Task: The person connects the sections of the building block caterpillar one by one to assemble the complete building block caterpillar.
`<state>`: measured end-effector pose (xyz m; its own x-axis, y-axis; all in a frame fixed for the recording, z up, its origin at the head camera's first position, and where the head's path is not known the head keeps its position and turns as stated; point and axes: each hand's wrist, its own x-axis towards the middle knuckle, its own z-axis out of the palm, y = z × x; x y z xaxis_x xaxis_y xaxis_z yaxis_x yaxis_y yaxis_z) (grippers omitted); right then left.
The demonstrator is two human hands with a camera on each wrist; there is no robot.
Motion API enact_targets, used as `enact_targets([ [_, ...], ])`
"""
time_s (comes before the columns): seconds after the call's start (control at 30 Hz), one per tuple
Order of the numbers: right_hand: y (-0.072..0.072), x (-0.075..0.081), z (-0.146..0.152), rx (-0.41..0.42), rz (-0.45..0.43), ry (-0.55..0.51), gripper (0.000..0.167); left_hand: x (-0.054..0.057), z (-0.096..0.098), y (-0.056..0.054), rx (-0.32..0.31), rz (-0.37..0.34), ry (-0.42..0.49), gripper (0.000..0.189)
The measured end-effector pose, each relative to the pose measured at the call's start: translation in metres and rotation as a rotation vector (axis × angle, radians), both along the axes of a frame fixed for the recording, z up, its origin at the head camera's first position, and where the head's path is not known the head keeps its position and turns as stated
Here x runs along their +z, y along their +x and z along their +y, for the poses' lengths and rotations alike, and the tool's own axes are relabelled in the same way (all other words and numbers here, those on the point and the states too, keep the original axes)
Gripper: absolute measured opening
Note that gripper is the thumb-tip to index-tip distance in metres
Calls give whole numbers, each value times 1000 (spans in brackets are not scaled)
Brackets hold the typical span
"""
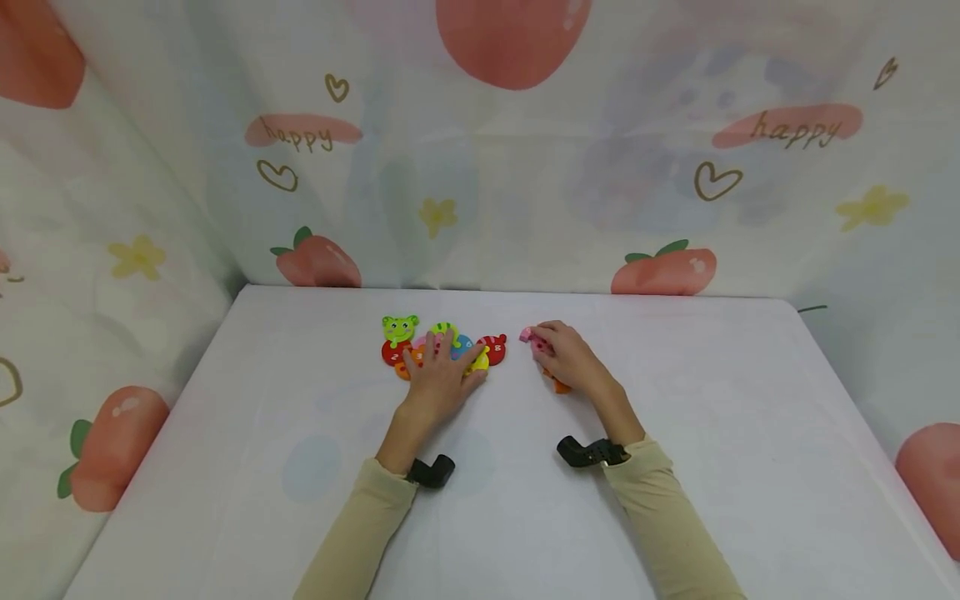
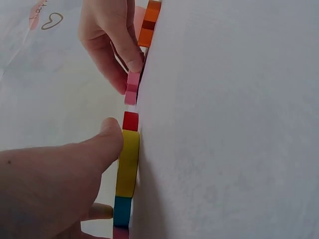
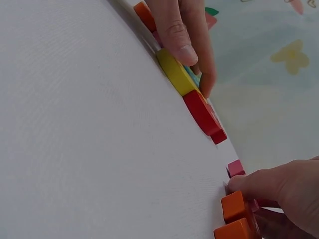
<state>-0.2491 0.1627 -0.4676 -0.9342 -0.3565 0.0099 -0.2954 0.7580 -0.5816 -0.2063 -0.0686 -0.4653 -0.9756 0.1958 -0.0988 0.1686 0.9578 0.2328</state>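
My left hand (image 1: 437, 382) rests with spread fingers over a joined row of coloured, flat puzzle pieces. In that row, a green animal-face piece (image 1: 400, 327) stands above a red piece (image 1: 394, 354) at the left. Blue and yellow pieces (image 2: 127, 164) lie under or beside the fingers, and another red piece (image 1: 494, 347) ends the row at right. Just right of it, my right hand (image 1: 576, 358) pinches a pink puzzle piece (image 2: 132, 85) between thumb and fingers, low over the table. An orange piece (image 3: 233, 206) shows beneath that hand, partly hidden by it.
A white-covered table (image 1: 510, 483) carries all the pieces. Behind it hangs a patterned cloth (image 1: 517, 192) with fruit, flowers and hearts, and more cloth drapes at both sides. Each wrist wears a black camera band (image 1: 592, 452).
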Motion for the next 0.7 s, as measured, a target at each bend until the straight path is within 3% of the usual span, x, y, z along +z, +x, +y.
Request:
enact_targets([
  [0.27, 0, -4, -13, 20, 23, -153, 47, -3, 3, 0, 14, 4, -29, 55],
  [0.7, -4, -4, -31, 65, 66, -113, 47, -4, 5, -1, -7, 1, -51, 55],
])
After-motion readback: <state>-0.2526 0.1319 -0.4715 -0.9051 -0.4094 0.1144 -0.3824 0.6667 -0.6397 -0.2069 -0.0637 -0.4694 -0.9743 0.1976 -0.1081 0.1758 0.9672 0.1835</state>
